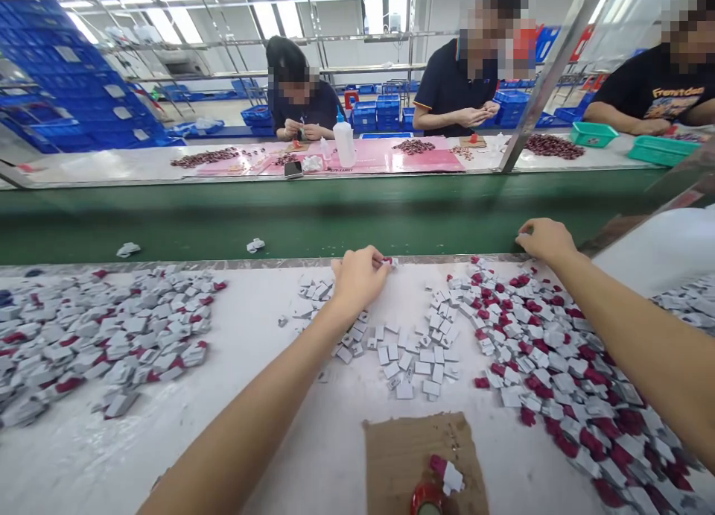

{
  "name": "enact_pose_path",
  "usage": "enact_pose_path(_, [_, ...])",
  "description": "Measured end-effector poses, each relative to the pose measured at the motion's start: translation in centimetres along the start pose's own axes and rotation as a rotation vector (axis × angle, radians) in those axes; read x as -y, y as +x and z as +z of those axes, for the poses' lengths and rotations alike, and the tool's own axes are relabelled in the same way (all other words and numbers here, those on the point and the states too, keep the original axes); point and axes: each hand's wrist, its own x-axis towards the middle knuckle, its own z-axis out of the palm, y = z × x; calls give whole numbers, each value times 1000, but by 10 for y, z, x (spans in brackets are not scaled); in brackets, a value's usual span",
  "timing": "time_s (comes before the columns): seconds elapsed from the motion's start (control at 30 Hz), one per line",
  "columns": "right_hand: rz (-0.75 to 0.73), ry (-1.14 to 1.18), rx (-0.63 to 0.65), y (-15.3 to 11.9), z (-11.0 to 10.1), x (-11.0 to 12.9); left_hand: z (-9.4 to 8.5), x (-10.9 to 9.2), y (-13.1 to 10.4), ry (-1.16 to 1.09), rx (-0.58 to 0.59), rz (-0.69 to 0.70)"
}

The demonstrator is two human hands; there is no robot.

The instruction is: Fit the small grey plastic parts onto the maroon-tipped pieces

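Observation:
My left hand (360, 276) reaches over the small grey pieces (423, 355) on the white table. Its fingers are closed on a small grey and dark red piece (389, 261) near the table's far edge. My right hand (544, 239) is stretched out over the edge of the green belt (357, 209), its fingers curled together; whatever they hold, if anything, is hidden. Below my right forearm spreads a heap of grey and dark red pieces (525, 343). A single piece of that kind (451, 476) lies on the brown cardboard (385, 463) beside a round red object (427, 496).
Another heap of grey and dark red pieces (112, 329) covers the table's left side. Two loose pieces (128, 250) lie on the belt. Across it, several people sit at a bench with a white bottle (345, 144), heaps of small parts and green trays (593, 134).

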Motion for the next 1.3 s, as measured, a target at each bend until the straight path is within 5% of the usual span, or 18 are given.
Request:
enact_pose_path(0.2, [56, 291, 116, -37, 0, 46, 3, -6, 72, 0, 40, -154])
enact_pose_path(0.37, [-14, 623, 256, -108, -4, 88, 8, -9, 85, 7, 53, -200])
enact_pose_path(0.47, [-20, 779, 306, -150, -4, 103, 2, -15, 55, -27, -10, -114])
enact_pose_path(0.6, [21, 930, 320, -196, -3, 112, -8, -16, -22, -165, 38, 172])
enact_pose_path(0.7, [56, 962, 338, -231, -6, 109, -13, 2, -79, -208, 17, 418])
enact_pose_path(0.8, [42, 865, 347, -273, -13, 95, -13, 33, -116, 111, -138, 422])
enact_pose_path(0.97, [-45, 682, 389, -335, -21, 67, -4, 66, -140, 289, -181, 378])
enact_pose_path(1.3, [-236, 588, 369, -381, -27, 68, -1, 54, -142, 51, -45, 412])
